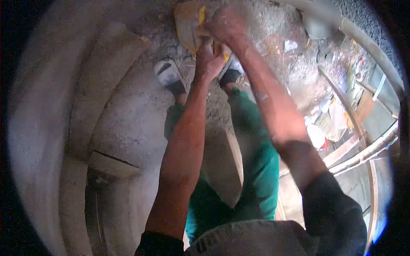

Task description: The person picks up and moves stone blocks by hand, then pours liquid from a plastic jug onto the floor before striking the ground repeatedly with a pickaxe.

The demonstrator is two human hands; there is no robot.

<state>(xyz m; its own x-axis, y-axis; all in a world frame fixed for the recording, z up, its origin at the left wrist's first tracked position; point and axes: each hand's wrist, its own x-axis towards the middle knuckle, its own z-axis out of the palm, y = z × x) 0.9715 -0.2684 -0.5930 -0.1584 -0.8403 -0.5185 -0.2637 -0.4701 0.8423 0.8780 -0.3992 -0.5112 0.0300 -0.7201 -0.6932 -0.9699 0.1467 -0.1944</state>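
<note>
Both arms reach forward, the hands close together above a grey, dusty thing with yellow edges (185, 26) that looks like a sack. My left hand (210, 62) is the nearer one, its fingers curled in a grip on part of this thing, with yellow showing beside the fingers. Just beyond it, my right hand (226, 26) is blurred and closed, at the thing's right side; what it holds I cannot make out. My feet in dusty slippers (167, 71) stand right behind the thing, one on each side of my left hand.
Rough, dusty ground (132, 115) lies under my feet. Scraps and litter (329, 117) are strewn at the right, beside wooden poles (341, 100). On the left runs a pale, curved slab-like surface (92, 89), with a dark gap (96, 205) near the bottom.
</note>
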